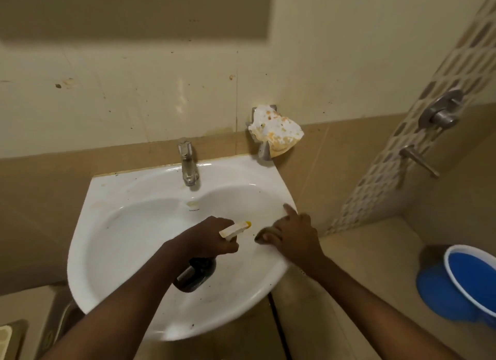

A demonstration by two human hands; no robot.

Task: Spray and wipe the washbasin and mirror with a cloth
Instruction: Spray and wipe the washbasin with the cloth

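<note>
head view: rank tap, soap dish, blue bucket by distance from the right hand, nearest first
From the right hand:
1. Tap, up and left, at the basin's back.
2. Soap dish, on the wall above the hand.
3. Blue bucket, on the floor, far right.

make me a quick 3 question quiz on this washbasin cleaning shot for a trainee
1. True or false: the left hand holds the spray bottle with its nozzle towards the right hand.
2. What does the right hand press on the washbasin?
A. a brush
B. a cloth
C. a sponge on a stick
3. Fill in: on the floor at the right stands a blue ____.

Key
1. True: its grip is round the trigger head, over the bowl.
2. B: a dark cloth, on the inner right side of the bowl, index finger stretched along the rim.
3. bucket.
</note>
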